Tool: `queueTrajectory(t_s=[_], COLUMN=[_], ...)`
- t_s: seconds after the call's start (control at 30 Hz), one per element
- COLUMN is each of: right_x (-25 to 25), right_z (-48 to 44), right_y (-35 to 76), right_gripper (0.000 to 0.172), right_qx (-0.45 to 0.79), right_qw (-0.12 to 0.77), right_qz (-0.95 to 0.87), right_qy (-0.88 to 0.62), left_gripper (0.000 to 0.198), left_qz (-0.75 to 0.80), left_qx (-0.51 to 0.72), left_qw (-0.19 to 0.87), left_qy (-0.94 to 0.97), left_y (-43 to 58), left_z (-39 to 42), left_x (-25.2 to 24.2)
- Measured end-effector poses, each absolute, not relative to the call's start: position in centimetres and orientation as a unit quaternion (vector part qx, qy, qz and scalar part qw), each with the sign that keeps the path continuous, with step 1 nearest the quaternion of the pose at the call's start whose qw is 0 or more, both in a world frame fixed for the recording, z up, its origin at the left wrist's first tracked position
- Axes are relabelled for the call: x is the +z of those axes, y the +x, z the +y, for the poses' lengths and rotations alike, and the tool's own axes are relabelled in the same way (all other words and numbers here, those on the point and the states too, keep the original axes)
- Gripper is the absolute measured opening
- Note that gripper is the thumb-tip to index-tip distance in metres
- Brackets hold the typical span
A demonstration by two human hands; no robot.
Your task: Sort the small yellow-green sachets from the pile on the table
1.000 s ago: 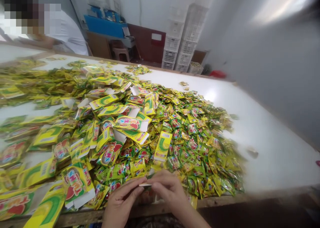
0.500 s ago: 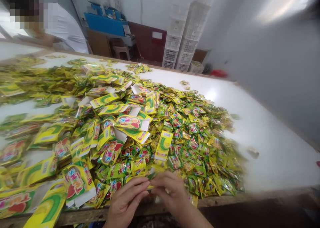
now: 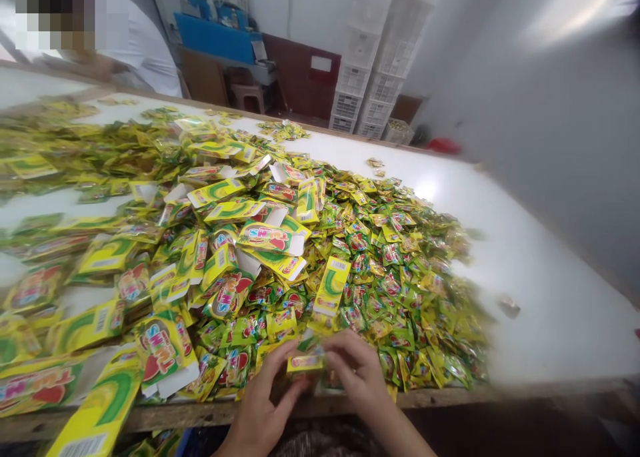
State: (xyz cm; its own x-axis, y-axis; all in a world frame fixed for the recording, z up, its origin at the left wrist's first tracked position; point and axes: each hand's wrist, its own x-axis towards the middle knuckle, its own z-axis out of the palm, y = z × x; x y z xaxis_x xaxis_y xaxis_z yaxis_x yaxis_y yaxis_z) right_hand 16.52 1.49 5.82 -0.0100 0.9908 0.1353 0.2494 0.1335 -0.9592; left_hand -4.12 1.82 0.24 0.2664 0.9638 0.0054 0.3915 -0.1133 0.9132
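At the table's front edge my left hand has its fingers and thumb round a small yellow box, whose narrow yellow end faces me. My right hand is at the box's right side, its fingers bent together over small green and yellow packets; what they pinch is blurred. Just beyond my hands a yellow carton lies on the heap of small candy packets. More flat printed cartons lie on the heap to the left.
The white table has a wooden rim. Large cartons overlap the front left edge. A person in white is at the far left. Stacked white crates and a blue-topped cabinet stand behind the table.
The box end now shows between my hands, which have moved slightly apart. My left hand has shifted right. The view has shifted slightly, moving the scene a little to the right.
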Motion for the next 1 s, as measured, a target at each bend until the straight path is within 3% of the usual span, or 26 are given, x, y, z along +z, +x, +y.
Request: queueTrajectory(t_s=[0.17,0.37,0.8,1.0], right_x=[5.4,3.6,2.7,3.0], right_z=[2.0,2.9,3.1,3.4], right_y=[16.0,15.6,14.6,14.9], right_gripper=[0.010,0.014,0.013,0.016], right_qx=[0.429,0.490,0.463,0.366], right_qw=[0.449,0.489,0.479,0.451], right_qz=[-0.580,-0.443,-0.476,-0.574], right_qy=[-0.528,-0.570,-0.574,-0.577], left_gripper=[0.044,0.048,0.046,0.029], left_qz=[0.507,0.512,0.529,0.545], left_qx=[0.325,0.337,0.341,0.348], left_qw=[0.452,0.486,0.514,0.474], left_qy=[0.658,0.623,0.583,0.597], left_y=[-4.3,-4.2,-3.3,-7.0], left_z=[2.1,2.4,3.9,2.4], left_x=[0.3,0.7,2.2,4.0])
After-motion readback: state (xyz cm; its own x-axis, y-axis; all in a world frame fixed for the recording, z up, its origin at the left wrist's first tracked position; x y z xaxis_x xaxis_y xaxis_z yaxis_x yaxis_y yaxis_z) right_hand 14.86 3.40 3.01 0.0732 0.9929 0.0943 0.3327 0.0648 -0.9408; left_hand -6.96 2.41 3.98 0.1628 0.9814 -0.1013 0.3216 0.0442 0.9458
